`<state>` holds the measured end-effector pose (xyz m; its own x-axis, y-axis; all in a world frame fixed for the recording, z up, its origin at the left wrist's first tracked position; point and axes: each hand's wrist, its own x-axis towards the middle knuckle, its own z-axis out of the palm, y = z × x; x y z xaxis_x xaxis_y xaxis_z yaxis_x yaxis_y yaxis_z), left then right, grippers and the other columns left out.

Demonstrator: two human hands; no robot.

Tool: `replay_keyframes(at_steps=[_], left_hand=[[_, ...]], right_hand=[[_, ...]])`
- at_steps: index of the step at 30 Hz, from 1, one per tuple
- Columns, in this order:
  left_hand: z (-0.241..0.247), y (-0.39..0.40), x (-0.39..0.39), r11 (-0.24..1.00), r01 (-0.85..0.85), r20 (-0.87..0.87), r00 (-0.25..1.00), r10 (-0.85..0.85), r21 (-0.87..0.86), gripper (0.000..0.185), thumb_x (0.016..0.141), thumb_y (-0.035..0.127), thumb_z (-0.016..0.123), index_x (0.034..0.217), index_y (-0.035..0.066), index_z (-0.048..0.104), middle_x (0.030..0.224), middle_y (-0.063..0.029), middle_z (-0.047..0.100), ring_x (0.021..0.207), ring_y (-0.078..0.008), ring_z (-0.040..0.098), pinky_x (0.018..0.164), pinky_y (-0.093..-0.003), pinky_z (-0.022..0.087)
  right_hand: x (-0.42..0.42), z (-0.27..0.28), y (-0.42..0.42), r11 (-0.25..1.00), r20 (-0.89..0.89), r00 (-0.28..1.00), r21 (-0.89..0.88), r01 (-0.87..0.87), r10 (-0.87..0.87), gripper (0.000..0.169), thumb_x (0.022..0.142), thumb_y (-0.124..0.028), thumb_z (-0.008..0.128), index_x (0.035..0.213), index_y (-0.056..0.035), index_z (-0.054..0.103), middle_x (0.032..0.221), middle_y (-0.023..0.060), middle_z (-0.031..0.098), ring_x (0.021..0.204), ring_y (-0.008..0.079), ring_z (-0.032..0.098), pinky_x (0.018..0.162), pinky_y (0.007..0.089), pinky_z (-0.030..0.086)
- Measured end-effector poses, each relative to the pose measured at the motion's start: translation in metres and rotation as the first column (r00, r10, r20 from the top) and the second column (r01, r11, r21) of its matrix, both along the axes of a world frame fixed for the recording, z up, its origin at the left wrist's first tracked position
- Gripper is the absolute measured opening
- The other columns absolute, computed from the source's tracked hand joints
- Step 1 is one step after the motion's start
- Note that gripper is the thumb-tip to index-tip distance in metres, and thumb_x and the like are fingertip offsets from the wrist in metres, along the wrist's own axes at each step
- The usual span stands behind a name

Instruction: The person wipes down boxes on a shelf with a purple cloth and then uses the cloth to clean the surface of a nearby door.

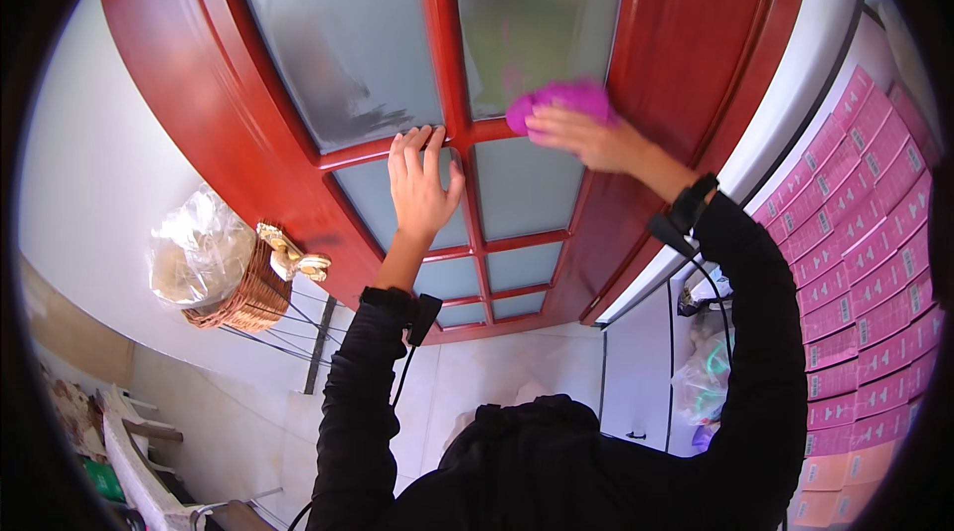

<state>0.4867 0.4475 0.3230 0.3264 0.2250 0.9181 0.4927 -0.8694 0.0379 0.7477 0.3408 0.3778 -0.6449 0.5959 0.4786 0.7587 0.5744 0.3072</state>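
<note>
A red wooden door [380,32] with several frosted glass panes stands before me. My right hand [589,134], slightly blurred, presses a magenta cloth [566,100] against the bottom of the upper right glass pane [533,17] and the crossbar below it. The upper left glass pane [343,39] bears streaky, wet-looking marks along its lower edge. On the crossbar under that pane rest the fingertips of my left hand [423,177], which holds nothing, its thumb apart from the fingers. Left of my left forearm is the ornate gold door handle [294,254].
Beside the handle, a wicker basket [250,292] with clear plastic wrap sits on a wire rack [298,330]. Pink boxes [842,270] are stacked at the right, near a low white cabinet [633,374] and plastic bags [700,374]. A chair [138,456] stands at lower left.
</note>
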Motion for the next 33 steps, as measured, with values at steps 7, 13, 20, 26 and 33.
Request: replay_keyframes(at_steps=[7, 13, 20, 26, 33], left_hand=[[-0.003, 0.007, 0.000, 1.000, 0.020, 0.026, 0.999, -0.020, -0.008, 0.050, 0.068, 0.009, 0.059, 0.117, 0.005, 0.048, 0.112, -0.0140, 0.048, 0.111, -0.0331, 0.043, 0.100, -0.0463, 0.030], [-0.012, 0.011, -0.038, 0.993, 0.087, 0.024, 0.996, -0.085, -0.085, 0.044, 0.070, 0.002, 0.055, 0.114, 0.005, 0.050, 0.115, -0.0142, 0.049, 0.109, -0.0338, 0.044, 0.098, -0.0431, 0.033], [-0.098, 0.051, -0.194, 0.877, -0.447, -0.177, 0.891, 0.419, -0.175, 0.022, 0.075, 0.014, 0.057, 0.095, 0.007, 0.055, 0.099, -0.0095, 0.054, 0.094, -0.0307, 0.049, 0.090, -0.0422, 0.035], [-0.104, 0.066, -0.204, 0.869, -0.408, -0.229, 0.908, 0.352, -0.281, 0.018, 0.074, 0.020, 0.059, 0.086, 0.007, 0.056, 0.092, -0.0096, 0.054, 0.093, -0.0296, 0.049, 0.086, -0.0396, 0.039], [-0.110, 0.084, -0.196, 0.752, -0.587, -0.337, 0.802, 0.493, -0.299, 0.021, 0.070, 0.025, 0.060, 0.074, 0.006, 0.054, 0.083, -0.0107, 0.054, 0.085, -0.0294, 0.050, 0.082, -0.0395, 0.040]], right_hand=[[-0.017, -0.013, -0.018, 0.968, -0.356, 0.925, 0.153, 0.197, -0.132, 0.051, 0.065, 0.009, 0.056, 0.113, -0.0088, 0.055, 0.118, 0.0079, 0.053, 0.111, 0.0257, 0.049, 0.090, 0.0342, 0.044], [-0.071, -0.021, 0.010, 0.999, -0.382, 0.924, 0.045, 0.026, -0.007, 0.051, 0.065, 0.004, 0.061, 0.114, -0.0105, 0.054, 0.119, 0.0071, 0.052, 0.111, 0.0235, 0.050, 0.091, 0.0337, 0.043], [-0.100, -0.030, 0.039, 0.984, -0.308, 0.941, 0.147, -0.097, 0.138, 0.053, 0.064, 0.007, 0.063, 0.114, -0.0101, 0.056, 0.121, 0.0061, 0.052, 0.113, 0.0227, 0.048, 0.094, 0.0330, 0.043], [-0.181, -0.024, 0.113, 0.982, -0.395, 0.900, 0.096, -0.160, 0.185, 0.057, 0.066, 0.008, 0.060, 0.120, -0.0069, 0.050, 0.128, 0.0098, 0.045, 0.122, 0.0253, 0.040, 0.101, 0.0359, 0.035], [-0.214, -0.054, 0.145, 0.966, -0.264, 0.932, -0.013, -0.260, 0.247, 0.058, 0.072, 0.011, 0.050, 0.126, -0.0083, 0.045, 0.135, 0.0088, 0.038, 0.129, 0.0245, 0.030, 0.108, 0.0362, 0.025]])
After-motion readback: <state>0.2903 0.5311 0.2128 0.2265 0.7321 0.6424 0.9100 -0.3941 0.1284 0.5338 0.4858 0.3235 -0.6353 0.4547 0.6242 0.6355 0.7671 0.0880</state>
